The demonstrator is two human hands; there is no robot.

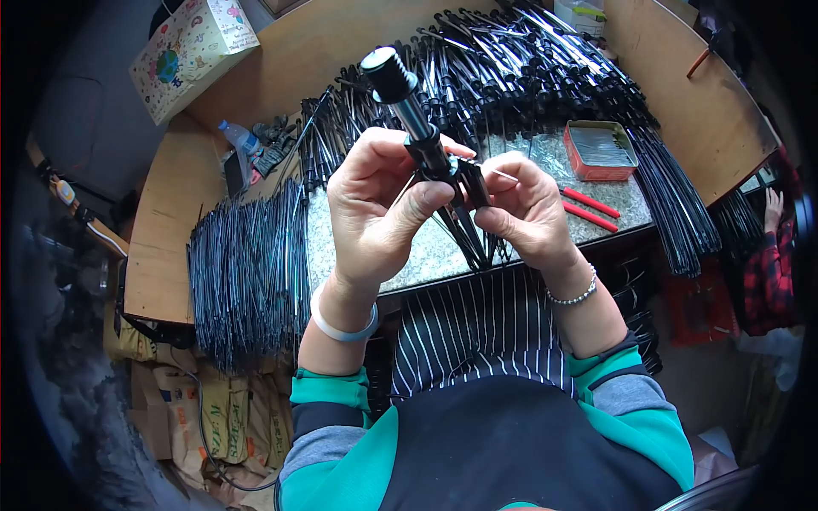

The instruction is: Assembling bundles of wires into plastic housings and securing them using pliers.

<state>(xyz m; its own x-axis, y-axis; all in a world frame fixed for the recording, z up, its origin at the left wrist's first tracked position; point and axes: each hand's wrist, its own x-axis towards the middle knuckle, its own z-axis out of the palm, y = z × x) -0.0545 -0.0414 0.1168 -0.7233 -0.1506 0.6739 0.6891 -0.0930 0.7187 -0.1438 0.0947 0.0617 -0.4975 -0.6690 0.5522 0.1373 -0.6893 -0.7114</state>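
My left hand (375,204) grips a black umbrella frame hub (426,145), a shaft with a round threaded cap pointing up and away. Thin black ribs (469,234) hang from the hub toward me. My right hand (528,209) pinches the hub's lower collar and holds a thin pale wire (503,175) at the joint. Both hands are raised above the front edge of a speckled stone slab (426,255). A white bangle sits on my left wrist, a beaded bracelet on my right.
Large piles of black metal ribs (247,272) cover the left side and the back of the wooden bench (170,213). A red tin of wires (601,149) and two red sticks (592,209) lie at right. A plastic bottle (240,138) and a patterned box (192,47) stand at back left. Another person's hand (774,209) shows at far right.
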